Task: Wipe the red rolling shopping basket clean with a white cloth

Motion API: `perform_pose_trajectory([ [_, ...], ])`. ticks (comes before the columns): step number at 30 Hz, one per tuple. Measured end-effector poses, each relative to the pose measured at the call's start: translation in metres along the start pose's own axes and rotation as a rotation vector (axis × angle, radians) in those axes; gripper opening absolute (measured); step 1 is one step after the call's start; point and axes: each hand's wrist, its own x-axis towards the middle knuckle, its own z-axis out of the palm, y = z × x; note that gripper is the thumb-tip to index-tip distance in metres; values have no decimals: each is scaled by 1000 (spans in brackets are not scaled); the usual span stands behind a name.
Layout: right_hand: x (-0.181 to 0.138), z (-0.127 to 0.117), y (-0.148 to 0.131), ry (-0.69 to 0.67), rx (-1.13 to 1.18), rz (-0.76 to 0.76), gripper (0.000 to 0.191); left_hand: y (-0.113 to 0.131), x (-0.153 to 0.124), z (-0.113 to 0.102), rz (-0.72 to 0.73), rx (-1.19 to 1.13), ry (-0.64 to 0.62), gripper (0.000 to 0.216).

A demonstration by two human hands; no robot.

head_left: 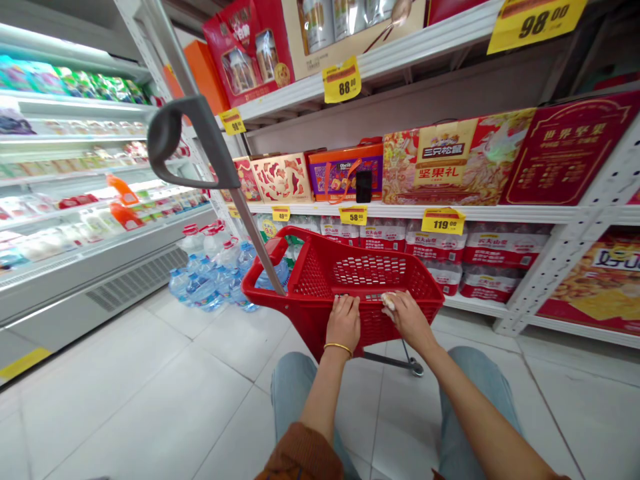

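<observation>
both forearms reach up from the bottom of the frame toward lower centre, knees in blue jeans spread to either side. left hand (343, 323): palm down, wrist straight, fingers curled over the near rim of the red basket (300, 313), clenched on it. gold bangle (338, 347) at that wrist. right hand (409, 319): just right of the left hand, tilted inward, fingers pinched around a small white wad (389, 301) pressed against the same rim. basket sits on the pale floor tiles (150, 400) directly ahead of both hands, mesh interior open upward. its grey pull handle (185, 143) rises to upper left. water bottles (205, 283) stand left of the basket; gift boxes (450, 163) line the shelf above.
</observation>
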Motion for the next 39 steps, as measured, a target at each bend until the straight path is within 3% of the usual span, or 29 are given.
perform_pose_trajectory([
  [4, -1, -3, 0, -1, -21, -16, 36, 3, 1, -4, -29, -26, 8, 36],
  [12, 2, -26, -8, -247, -165, -194, 49, 1, -3, -9, -54, -44, -12, 39],
  [14, 3, -28, -6, -264, -163, -239, 56, 0, -4, -9, -55, -38, -15, 38],
  [17, 4, -25, 0, -240, -144, -267, 48, -1, -5, -10, -49, -21, -20, 40],
  [21, 6, -15, -3, -178, -103, -258, 48, 5, -5, -9, -58, 70, -22, 40],
  [29, 21, 9, -56, -187, -75, -217, 53, 19, -5, 10, -84, 64, -35, 53],
  [39, 24, -11, -35, -289, -181, -158, 35, 7, -7, 6, -14, 20, -89, 45],
])
